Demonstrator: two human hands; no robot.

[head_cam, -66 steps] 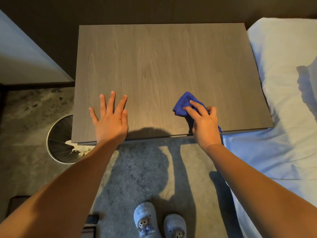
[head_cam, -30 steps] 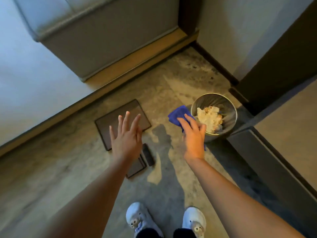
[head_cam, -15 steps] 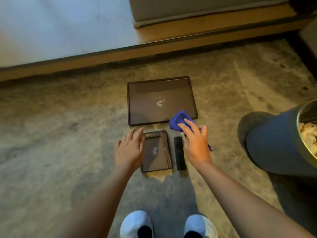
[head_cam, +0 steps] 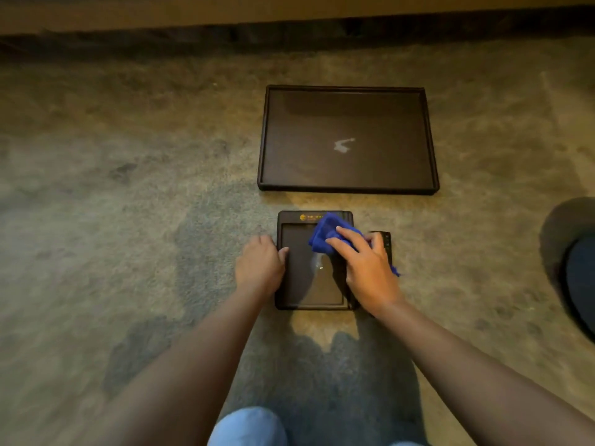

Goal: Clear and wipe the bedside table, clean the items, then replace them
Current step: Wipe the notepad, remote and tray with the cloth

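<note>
On the carpet lies a small dark tray with a gold logo at its far edge. My left hand grips its left rim, thumb hooked over the edge. My right hand presses a blue cloth onto the tray's upper right part. A black remote lies just right of the small tray, mostly hidden under my right hand. Beyond them sits a large dark rectangular tray with a pale glare spot in its middle.
The grey-brown carpet spreads all around. A dark skirting edge runs along the top. The side of a round bin shows at the right edge. My pale shoes are at the bottom.
I turned from the bedside table down to the floor. My left hand moved onto the small tray's rim and my right hand brought the blue cloth onto that tray.
</note>
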